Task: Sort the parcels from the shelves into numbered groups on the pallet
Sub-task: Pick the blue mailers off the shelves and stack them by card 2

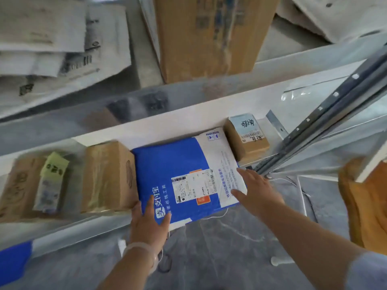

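A flat blue and white parcel (184, 164) with a shipping label lies on the lower shelf (100, 225), its near end overhanging the shelf's front edge. My left hand (148, 222) holds the parcel's near left corner, with thumb and forefinger on top and the other fingers down its left side. With fingers spread, my right hand (255, 191) reaches over the white right side and its fingertips touch the near right corner.
A brown box (109, 174) sits directly left of the parcel and a smaller labelled box (247, 139) to its right. Further left lies a package with a yellow note (52, 181). The upper shelf carries white mailers (52, 49) and a large carton (209, 36). A metal upright (326, 122) stands at the right.
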### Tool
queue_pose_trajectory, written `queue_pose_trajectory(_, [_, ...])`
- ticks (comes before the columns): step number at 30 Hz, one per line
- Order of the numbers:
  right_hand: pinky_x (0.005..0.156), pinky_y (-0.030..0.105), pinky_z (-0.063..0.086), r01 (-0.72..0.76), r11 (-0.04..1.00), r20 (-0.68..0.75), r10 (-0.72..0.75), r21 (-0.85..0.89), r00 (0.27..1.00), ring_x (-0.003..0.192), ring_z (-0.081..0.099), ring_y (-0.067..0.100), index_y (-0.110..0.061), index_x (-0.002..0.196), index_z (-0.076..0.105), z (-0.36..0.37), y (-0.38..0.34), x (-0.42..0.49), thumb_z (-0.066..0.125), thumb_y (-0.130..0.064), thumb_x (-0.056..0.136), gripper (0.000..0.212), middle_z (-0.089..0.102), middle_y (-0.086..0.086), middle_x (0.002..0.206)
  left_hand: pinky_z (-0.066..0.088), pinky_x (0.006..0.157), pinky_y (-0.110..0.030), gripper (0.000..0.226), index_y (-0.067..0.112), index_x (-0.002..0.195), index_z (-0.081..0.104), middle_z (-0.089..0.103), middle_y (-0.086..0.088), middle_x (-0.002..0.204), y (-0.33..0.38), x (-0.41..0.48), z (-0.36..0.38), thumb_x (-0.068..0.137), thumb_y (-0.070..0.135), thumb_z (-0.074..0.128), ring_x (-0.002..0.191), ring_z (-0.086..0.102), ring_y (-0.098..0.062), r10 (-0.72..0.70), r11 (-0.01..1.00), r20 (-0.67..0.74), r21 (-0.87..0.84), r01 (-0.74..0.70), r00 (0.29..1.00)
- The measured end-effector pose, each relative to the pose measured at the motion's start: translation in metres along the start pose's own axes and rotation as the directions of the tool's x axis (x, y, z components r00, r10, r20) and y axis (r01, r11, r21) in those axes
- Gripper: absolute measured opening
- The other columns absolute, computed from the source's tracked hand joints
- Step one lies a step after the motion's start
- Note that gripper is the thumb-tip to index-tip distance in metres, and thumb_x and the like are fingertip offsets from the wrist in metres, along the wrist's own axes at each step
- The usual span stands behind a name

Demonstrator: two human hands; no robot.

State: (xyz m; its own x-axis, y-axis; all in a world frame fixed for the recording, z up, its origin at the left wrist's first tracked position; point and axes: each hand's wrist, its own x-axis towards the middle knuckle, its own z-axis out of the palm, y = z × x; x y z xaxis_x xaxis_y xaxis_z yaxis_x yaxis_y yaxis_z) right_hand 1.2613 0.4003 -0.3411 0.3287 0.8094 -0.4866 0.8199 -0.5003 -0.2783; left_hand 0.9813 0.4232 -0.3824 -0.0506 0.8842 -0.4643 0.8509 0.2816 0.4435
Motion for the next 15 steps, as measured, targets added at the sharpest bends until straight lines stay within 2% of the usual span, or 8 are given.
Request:
queue_pose_trajectory(2, [0.111,0.041,0.034,-0.007,0.997,0.009,0.006,0.081,1.0,0.14,0.03,0.022,-0.037,0.151,0.019,0.013,0.005,0.023,0.05,-0.046,0.094,0.066,0.023,-0.004,0.158,0.037,0.103,-0.027,0.072,0.034,0.151,0.019,0.013,-0.008,0.154,0.0,0.01,0.011,0.091,0.042,0.057,0.14,0.025,-0.023,-0.041,0.996,-0.052,-0.082,0.037,0.998])
queue_pose_trajectory(3, [0.105,0.043,0.042,-0.009,0.992,0.016,0.007,0.124,1.0,0.134,0.038,0.023,-0.038,0.151,0.02,0.018,0.006,0.032,0.049,-0.044,0.095,0.063,0.027,-0.003,0.155,0.041,0.096,-0.026,0.071,0.033,0.151,0.02,0.017,-0.009,0.152,0.0,0.015,0.016,0.091,0.041,0.058,0.136,0.029,-0.025,-0.061,0.992,-0.079,-0.111,0.052,0.995])
queue_pose_trajectory(5, [0.083,0.042,0.056,-0.032,0.973,0.01,0.031,0.228,0.999,0.112,0.052,0.021,-0.043,0.148,0.026,0.026,0.008,0.045,0.049,-0.04,0.096,0.056,0.037,0.001,0.148,0.04,0.101,-0.035,0.071,0.032,0.151,0.021,0.033,-0.013,0.144,-0.002,0.025,0.023,0.091,0.04,0.058,0.129,0.039,-0.028,-0.073,0.988,-0.114,-0.147,0.055,0.991])
queue_pose_trajectory(6, [0.074,0.04,0.058,-0.048,0.961,-0.009,0.052,0.274,0.999,0.102,0.056,0.019,-0.044,0.145,0.029,0.029,0.008,0.05,0.048,-0.038,0.097,0.053,0.042,0.003,0.143,0.041,0.103,-0.04,0.071,0.032,0.151,0.021,0.043,-0.013,0.137,-0.004,0.03,0.026,0.091,0.04,0.057,0.123,0.045,-0.029,-0.075,0.987,-0.111,-0.152,0.058,0.991])
queue_pose_trajectory(8, [0.059,0.032,0.055,-0.069,0.941,-0.041,0.087,0.33,0.995,0.085,0.058,0.015,-0.045,0.143,0.032,0.033,0.01,0.061,0.047,-0.035,0.098,0.049,0.048,0.006,0.128,0.044,0.099,-0.043,0.073,0.037,0.151,0.018,0.053,-0.012,0.126,-0.009,0.039,0.028,0.091,0.038,0.058,0.113,0.053,-0.03,-0.092,0.984,-0.09,-0.16,0.077,0.992])
queue_pose_trajectory(10, [0.051,0.025,0.046,-0.077,0.935,-0.002,0.083,0.347,0.997,0.077,0.058,0.012,-0.047,0.144,0.028,0.035,0.01,0.068,0.047,-0.036,0.098,0.051,0.048,0.006,0.12,0.045,0.097,-0.04,0.078,0.041,0.151,0.016,0.053,-0.008,0.121,-0.011,0.042,0.027,0.089,0.031,0.062,0.106,0.054,-0.026,-0.099,0.974,-0.07,-0.213,0.082,0.993])
queue_pose_trajectory(13, [0.051,0.023,0.047,-0.038,0.923,-0.013,0.046,0.383,0.999,0.081,0.061,0.012,-0.049,0.143,0.027,0.035,0.009,0.072,0.056,-0.033,0.095,0.058,0.05,0.005,0.122,0.038,0.094,-0.029,0.082,0.036,0.151,0.018,0.044,0.0,0.112,-0.008,0.039,0.024,0.087,0.017,0.066,0.1,0.045,-0.016,-0.079,0.957,-0.05,-0.284,0.062,0.996])
queue_pose_trajectory(15, [0.051,0.024,0.052,-0.015,0.894,-0.039,0.037,0.447,0.999,0.082,0.063,0.01,-0.046,0.141,0.032,0.031,0.008,0.068,0.06,-0.026,0.093,0.059,0.051,0.0,0.119,0.035,0.099,-0.029,0.082,0.033,0.151,0.018,0.041,0.0,0.114,-0.008,0.036,0.022,0.087,0.015,0.066,0.11,0.044,-0.018,-0.06,0.954,-0.068,-0.297,0.037,0.996])
